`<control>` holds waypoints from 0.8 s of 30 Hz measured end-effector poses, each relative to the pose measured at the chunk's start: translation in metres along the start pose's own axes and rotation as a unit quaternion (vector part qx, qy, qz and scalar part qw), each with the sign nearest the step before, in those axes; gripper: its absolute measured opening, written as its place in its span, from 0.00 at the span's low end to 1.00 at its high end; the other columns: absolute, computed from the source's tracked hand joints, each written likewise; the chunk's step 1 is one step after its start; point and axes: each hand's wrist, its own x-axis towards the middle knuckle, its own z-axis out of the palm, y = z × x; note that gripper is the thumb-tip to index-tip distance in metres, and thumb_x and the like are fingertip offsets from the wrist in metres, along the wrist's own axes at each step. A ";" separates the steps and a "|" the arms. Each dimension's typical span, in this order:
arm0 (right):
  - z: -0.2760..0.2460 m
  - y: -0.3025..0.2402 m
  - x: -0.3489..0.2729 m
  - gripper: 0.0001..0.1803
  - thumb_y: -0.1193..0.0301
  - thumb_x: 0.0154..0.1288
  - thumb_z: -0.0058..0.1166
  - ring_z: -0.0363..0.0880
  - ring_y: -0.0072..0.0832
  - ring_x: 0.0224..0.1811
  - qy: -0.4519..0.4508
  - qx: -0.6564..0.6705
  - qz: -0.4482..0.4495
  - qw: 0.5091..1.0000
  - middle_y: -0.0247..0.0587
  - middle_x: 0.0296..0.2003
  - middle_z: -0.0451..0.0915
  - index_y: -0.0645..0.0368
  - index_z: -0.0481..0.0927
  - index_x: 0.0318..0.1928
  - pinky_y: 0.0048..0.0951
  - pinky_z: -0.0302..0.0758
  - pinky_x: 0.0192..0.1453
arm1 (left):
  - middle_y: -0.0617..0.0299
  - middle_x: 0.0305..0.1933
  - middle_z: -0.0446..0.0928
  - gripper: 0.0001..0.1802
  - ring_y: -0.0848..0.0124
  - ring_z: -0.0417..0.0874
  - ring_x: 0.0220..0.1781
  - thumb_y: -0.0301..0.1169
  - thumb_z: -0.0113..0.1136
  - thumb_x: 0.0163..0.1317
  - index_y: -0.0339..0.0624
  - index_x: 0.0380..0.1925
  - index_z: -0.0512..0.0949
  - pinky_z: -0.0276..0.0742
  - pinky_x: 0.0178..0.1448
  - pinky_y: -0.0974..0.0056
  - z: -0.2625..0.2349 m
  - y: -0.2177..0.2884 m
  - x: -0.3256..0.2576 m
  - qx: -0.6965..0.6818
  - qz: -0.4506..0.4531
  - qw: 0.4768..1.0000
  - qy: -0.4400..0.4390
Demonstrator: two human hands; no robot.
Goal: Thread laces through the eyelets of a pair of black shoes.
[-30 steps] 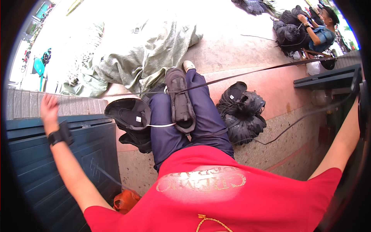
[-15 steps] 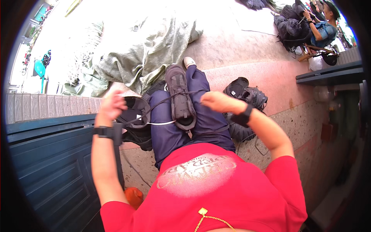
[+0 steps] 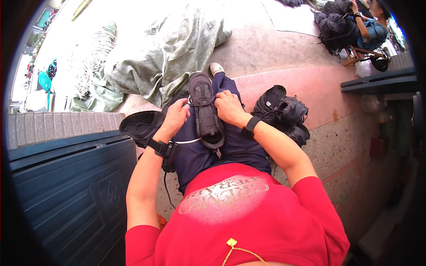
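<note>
A dark sneaker (image 3: pixel 207 122) lies lengthwise across my thighs, its rounded end toward me. A dark shoelace (image 3: pixel 203 104) runs across its upper part. My left hand (image 3: pixel 176 117) is at the shoe's left side, thumb and fingers pinched on the lace. On the other side, my right hand (image 3: pixel 229 107) has its fingers curled closed at the lace, close against the shoe. The fingertips partly cover the lace ends. Another black shoe (image 3: pixel 141 126) sits beside my left wrist, its opening showing. A white band (image 3: pixel 188 141) crosses my left thigh.
Several black shoes (image 3: pixel 282 108) are piled on the floor right of my legs. A grey-green sheet (image 3: pixel 155 62) spreads out ahead. Dark blue panelled furniture (image 3: pixel 75 186) stands at my left. At the far right another person (image 3: pixel 372 33) sits by a black heap (image 3: pixel 335 31).
Both hands have come inward from wide apart to the sides of the sneaker. The long loose lace strands across my thighs are drawn in. The black shoe at left has shifted outward.
</note>
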 end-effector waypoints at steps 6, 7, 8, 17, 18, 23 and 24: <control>-0.009 -0.017 0.008 0.05 0.71 0.46 0.48 0.68 0.32 0.41 -0.001 -0.178 -0.144 0.973 0.36 0.30 0.72 0.55 0.76 0.25 0.36 0.60 0.48 | 0.58 0.22 0.75 0.13 0.64 0.77 0.27 0.36 0.48 0.60 0.38 0.34 0.73 0.70 0.36 0.62 0.013 0.005 -0.025 0.150 -0.042 0.987 0.039; -0.011 -0.018 0.009 0.05 0.71 0.46 0.48 0.68 0.32 0.41 0.000 -0.177 -0.147 0.973 0.36 0.30 0.72 0.55 0.76 0.25 0.36 0.60 0.48 | 0.57 0.24 0.76 0.12 0.63 0.77 0.29 0.36 0.48 0.60 0.37 0.33 0.74 0.70 0.37 0.61 0.015 -0.004 -0.024 0.161 0.037 0.985 0.047; -0.013 -0.018 0.009 0.05 0.70 0.46 0.48 0.68 0.31 0.41 -0.002 -0.169 -0.128 0.977 0.35 0.30 0.72 0.55 0.76 0.25 0.37 0.61 0.47 | 0.55 0.26 0.77 0.12 0.62 0.78 0.31 0.35 0.48 0.59 0.37 0.33 0.74 0.71 0.38 0.60 0.018 -0.013 -0.022 0.171 0.116 0.977 0.054; -0.008 -0.010 0.007 0.05 0.66 0.48 0.53 0.68 0.31 0.39 0.045 -0.092 -0.009 0.995 0.34 0.28 0.71 0.53 0.77 0.26 0.35 0.60 0.41 | 0.57 0.28 0.77 0.06 0.57 0.75 0.34 0.32 0.56 0.52 0.44 0.28 0.79 0.68 0.37 0.55 0.023 -0.010 -0.001 0.322 0.093 0.934 0.124; -0.009 -0.009 0.006 0.05 0.66 0.48 0.53 0.68 0.31 0.39 0.045 -0.093 -0.010 0.995 0.34 0.28 0.71 0.53 0.77 0.26 0.35 0.60 0.41 | 0.57 0.28 0.77 0.06 0.57 0.75 0.34 0.32 0.56 0.52 0.44 0.28 0.79 0.68 0.37 0.55 0.022 -0.007 0.000 0.320 0.094 0.934 0.125; -0.007 -0.008 0.005 0.07 0.64 0.51 0.54 0.68 0.32 0.38 0.029 -0.076 -0.004 0.997 0.34 0.27 0.72 0.53 0.78 0.24 0.35 0.59 0.41 | 0.62 0.28 0.77 0.05 0.62 0.73 0.38 0.32 0.58 0.48 0.44 0.24 0.79 0.67 0.40 0.58 0.020 -0.004 0.004 0.356 0.152 0.917 0.098; -0.006 -0.007 0.005 0.07 0.64 0.51 0.54 0.68 0.32 0.38 0.030 -0.077 -0.005 0.997 0.34 0.27 0.72 0.53 0.78 0.24 0.35 0.59 0.41 | 0.62 0.28 0.77 0.05 0.62 0.73 0.38 0.32 0.58 0.48 0.44 0.24 0.79 0.67 0.40 0.58 0.022 -0.005 0.006 0.355 0.153 0.917 0.099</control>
